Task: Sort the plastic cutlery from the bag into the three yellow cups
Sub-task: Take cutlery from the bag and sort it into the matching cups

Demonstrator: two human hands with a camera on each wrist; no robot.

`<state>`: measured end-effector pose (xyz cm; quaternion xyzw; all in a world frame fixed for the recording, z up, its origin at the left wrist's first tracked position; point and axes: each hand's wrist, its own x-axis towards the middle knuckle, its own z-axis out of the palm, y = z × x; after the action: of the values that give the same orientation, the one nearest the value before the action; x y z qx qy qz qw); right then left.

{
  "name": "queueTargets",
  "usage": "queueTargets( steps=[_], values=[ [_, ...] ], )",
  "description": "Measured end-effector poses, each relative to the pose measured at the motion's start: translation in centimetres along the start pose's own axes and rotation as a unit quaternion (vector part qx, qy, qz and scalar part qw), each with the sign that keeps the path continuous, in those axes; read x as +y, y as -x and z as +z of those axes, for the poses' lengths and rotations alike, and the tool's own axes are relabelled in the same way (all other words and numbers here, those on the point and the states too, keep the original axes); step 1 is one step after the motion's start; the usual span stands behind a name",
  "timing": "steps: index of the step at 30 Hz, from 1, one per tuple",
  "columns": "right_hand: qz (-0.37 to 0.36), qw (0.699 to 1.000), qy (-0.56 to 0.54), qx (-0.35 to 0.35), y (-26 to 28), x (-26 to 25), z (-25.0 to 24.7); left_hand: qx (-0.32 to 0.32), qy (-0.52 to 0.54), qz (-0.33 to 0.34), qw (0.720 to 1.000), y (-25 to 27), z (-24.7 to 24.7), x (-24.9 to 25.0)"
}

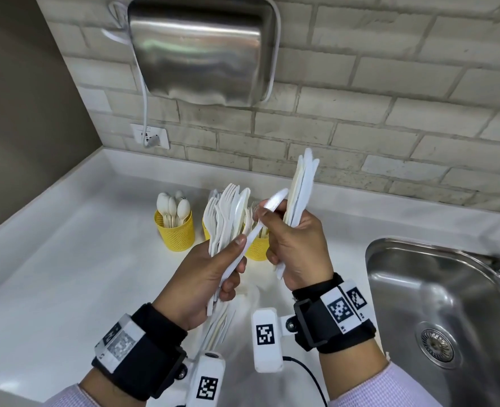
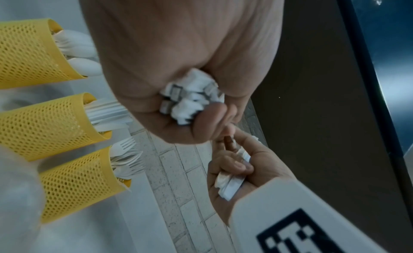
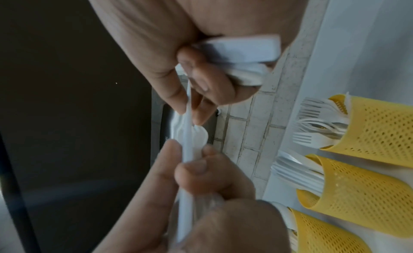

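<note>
My left hand (image 1: 213,277) grips a mixed bundle of white forks and knives (image 1: 228,212), heads up. A bundle of white knives (image 1: 303,183) stands upright in the grip of my right hand (image 1: 295,248). That hand's fingertips also pinch the blade of a single knife (image 1: 272,202) whose handle still runs down into the left hand's bundle. Behind the hands stand three yellow mesh cups: one with spoons (image 1: 175,233), one with knives (image 2: 44,126) and one with forks (image 1: 257,249). The single knife (image 3: 187,150) shows edge-on between both hands.
More white cutlery (image 1: 219,327) lies on the white counter (image 1: 81,259) under my wrists, in what looks like a clear bag (image 2: 17,186). A steel sink (image 1: 448,304) is at the right. On the brick wall hang a metal dryer (image 1: 201,48) and a socket (image 1: 150,136).
</note>
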<state>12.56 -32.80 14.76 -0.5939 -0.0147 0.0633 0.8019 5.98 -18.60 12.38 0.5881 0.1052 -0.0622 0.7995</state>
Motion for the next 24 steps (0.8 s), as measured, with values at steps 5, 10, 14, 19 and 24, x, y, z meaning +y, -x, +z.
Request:
queueTargets(
  steps=[5,10,14,19,24],
  values=[
    [-0.034,0.999,0.008,0.025,-0.7,0.0,0.0,0.007,0.022,-0.010,1.000,-0.2,-0.2,0.1],
    [-0.114,0.989,-0.009,0.098,-1.7,-0.6,-0.4,0.011,0.010,-0.005,1.000,-0.7,-0.4,-0.1],
    [-0.142,0.978,-0.005,0.150,-2.6,-1.0,-0.9,0.018,-0.046,0.028,0.998,-1.3,-0.4,-0.2],
    [-0.184,0.978,-0.004,0.103,-2.1,-0.6,-0.4,0.030,-0.072,0.064,0.995,-1.7,-0.2,-0.6],
    [-0.196,0.978,0.047,0.057,-2.9,1.3,-0.5,0.045,-0.104,0.097,0.989,-1.9,-0.4,-0.9]
  ],
)
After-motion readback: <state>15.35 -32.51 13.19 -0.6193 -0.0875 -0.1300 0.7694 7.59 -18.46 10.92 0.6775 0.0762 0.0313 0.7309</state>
